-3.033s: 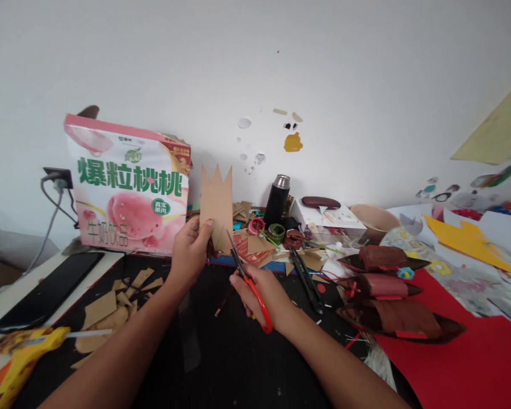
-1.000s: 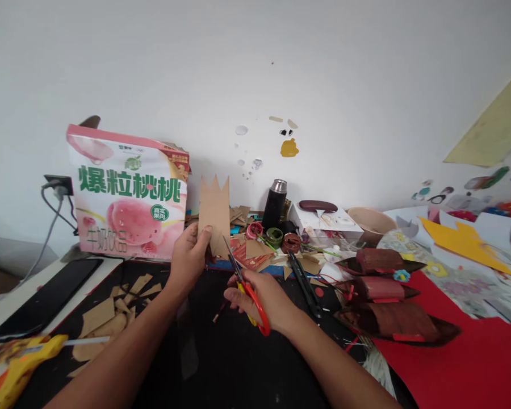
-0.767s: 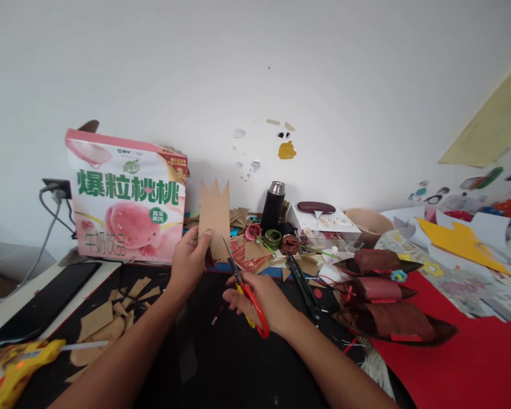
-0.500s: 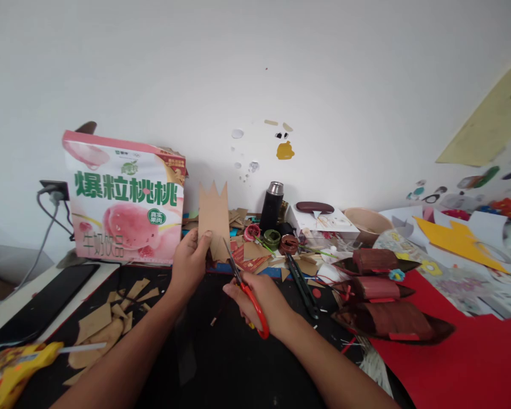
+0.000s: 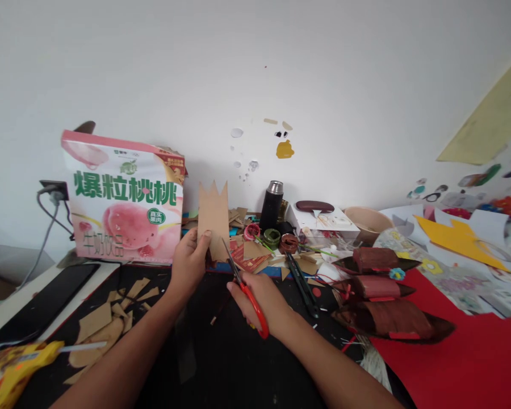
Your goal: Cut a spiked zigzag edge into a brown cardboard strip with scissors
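My left hand (image 5: 190, 255) pinches a piece of brown cardboard (image 5: 213, 216) upright near its lower left edge, thumb on the near face. The top edge of the cardboard is cut into pointed teeth. In my right hand (image 5: 264, 301) is a pair of scissors (image 5: 252, 299) with red handles. The blades point up and left, and their tips are close to the lower right edge of the cardboard; whether they touch it I cannot tell. Behind the hands stand open paint jars, among them a green jar (image 5: 271, 238), beside scattered cardboard scraps.
A pink and white drink carton (image 5: 123, 199) stands at the left, with cardboard offcuts (image 5: 104, 324), a phone (image 5: 42, 307) and a yellow glue gun (image 5: 29, 363) before it. A black flask (image 5: 271, 205), a utility knife (image 5: 302, 284) and brown model boats (image 5: 392, 321) are at the right.
Almost nothing differs. The scissors and my right hand have shifted very slightly, while the cardboard stays in my left hand.
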The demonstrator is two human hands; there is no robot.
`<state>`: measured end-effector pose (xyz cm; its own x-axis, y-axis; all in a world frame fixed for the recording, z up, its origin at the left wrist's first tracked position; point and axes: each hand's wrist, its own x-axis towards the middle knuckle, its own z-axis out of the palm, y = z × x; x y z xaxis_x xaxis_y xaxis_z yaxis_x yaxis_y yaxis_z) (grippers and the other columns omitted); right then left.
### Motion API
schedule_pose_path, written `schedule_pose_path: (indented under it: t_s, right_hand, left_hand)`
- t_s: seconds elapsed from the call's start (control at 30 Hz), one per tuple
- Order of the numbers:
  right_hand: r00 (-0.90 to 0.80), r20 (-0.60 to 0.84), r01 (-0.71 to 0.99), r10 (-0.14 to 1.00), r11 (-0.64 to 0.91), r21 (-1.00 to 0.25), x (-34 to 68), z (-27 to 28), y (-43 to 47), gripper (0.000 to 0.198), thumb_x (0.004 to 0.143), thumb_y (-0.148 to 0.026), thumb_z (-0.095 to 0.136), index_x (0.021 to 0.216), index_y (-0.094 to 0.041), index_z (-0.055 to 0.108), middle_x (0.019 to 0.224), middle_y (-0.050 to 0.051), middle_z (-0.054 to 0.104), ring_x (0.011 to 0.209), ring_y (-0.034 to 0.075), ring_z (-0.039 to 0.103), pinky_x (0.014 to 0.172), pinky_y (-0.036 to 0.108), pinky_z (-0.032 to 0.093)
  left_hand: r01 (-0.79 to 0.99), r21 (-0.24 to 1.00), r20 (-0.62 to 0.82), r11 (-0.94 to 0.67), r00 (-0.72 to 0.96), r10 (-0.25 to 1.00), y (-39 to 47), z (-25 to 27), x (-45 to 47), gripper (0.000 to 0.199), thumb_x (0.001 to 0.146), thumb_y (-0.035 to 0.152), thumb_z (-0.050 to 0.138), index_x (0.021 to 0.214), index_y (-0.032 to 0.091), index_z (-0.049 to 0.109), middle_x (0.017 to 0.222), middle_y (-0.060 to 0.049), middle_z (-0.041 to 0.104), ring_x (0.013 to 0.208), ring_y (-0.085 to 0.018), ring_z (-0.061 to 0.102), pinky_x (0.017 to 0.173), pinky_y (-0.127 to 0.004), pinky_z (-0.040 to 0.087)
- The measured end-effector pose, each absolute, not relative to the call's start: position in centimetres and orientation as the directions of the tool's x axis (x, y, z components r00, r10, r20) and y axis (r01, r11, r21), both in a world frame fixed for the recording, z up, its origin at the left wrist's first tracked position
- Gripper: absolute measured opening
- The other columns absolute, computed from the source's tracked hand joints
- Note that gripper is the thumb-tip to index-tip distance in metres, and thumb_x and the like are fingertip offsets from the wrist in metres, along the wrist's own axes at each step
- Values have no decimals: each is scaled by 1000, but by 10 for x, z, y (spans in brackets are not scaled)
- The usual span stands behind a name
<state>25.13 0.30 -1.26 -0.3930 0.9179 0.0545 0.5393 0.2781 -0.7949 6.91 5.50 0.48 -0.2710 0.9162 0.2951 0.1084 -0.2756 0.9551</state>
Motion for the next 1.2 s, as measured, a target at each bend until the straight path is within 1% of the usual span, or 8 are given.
schedule_pose_path:
  t_s: [0.23,0.47,0.7,0.8,0.93,1.1,1.2]
  right_hand:
    - [-353,43,593,935,260,-762,249,-16,3,24,104,-33,59,85,-20,64,57,-3,57,51,15,58,55,24,39]
    - [-342,84,579,936,280,-766,249,-20,3,25,104,-32,57,83,-21,63,58,-3,56,54,16,58,57,24,41]
    - [-414,107,545,904,341,-766,256,-11,4,29,103,-44,62,86,-21,65,64,0,66,60,18,66,59,25,45]
    - [-436,110,523,893,351,-777,258,-7,4,27,103,-44,63,88,-21,67,69,2,71,63,18,69,63,25,48]
    - [-429,98,507,898,329,-796,257,-8,4,25,101,-45,67,98,-21,70,75,3,74,67,18,71,64,25,50]
    - [-428,99,481,898,319,-817,257,-17,7,35,95,-54,73,100,-20,71,86,5,77,72,19,73,66,26,52]
    - [-432,104,476,896,325,-817,257,-22,9,41,93,-59,74,104,-20,72,87,5,77,74,20,74,66,27,52]
  left_hand:
    - [126,945,327,-303,-278,903,55,6,70,34,90,53,64,93,20,63,65,1,62,53,-16,56,47,-25,46]
    - [114,949,315,-295,-276,908,53,6,71,34,91,53,64,92,20,63,64,3,59,51,-15,53,46,-25,45]
    - [123,948,317,-294,-270,909,54,5,69,30,93,51,63,92,21,62,59,4,54,50,-16,53,46,-25,45]
    - [126,947,320,-296,-271,908,54,5,69,30,93,51,63,93,21,62,61,4,56,51,-15,53,46,-24,45]
    - [110,951,308,-289,-272,912,55,4,69,31,93,51,63,90,21,61,65,3,58,51,-14,52,44,-23,44]
    - [105,960,280,-261,-268,922,55,5,68,34,91,54,63,89,21,60,64,4,55,46,-13,50,38,-23,44]
    - [102,961,276,-257,-273,922,55,6,69,34,90,55,63,88,21,59,63,4,55,45,-14,50,38,-24,45]
